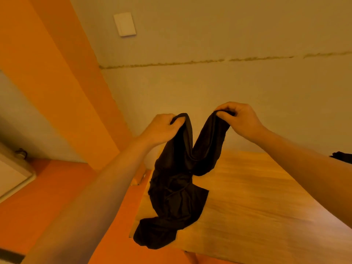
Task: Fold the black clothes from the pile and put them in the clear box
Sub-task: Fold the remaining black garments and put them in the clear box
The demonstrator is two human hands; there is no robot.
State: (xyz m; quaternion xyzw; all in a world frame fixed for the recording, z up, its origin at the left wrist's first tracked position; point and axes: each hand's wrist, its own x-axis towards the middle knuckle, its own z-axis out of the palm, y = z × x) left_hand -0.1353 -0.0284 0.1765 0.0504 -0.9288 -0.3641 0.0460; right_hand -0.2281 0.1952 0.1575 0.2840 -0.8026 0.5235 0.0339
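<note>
Black soft cloth garment point(177, 180) is hanging unfolded above the pale wooden worktop point(257, 197), the left hand point(162, 128) and right hand point(238, 119) each pinching its top edge in a closed grip, so folding is only starting and no clear box is showing.

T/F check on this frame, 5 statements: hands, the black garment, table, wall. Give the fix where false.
1. Both hands hold the black garment. True: the left hand and the right hand each pinch an upper edge of it.
2. The garment lies flat and folded on the wooden table. False: it hangs bunched from the hands, its lower end at the table's near-left corner.
3. A white switch plate is on the wall. True.
4. The clear box stands on the table. False: no clear box is in view.
5. More dark cloth shows at the right edge, behind the right forearm. True.
</note>
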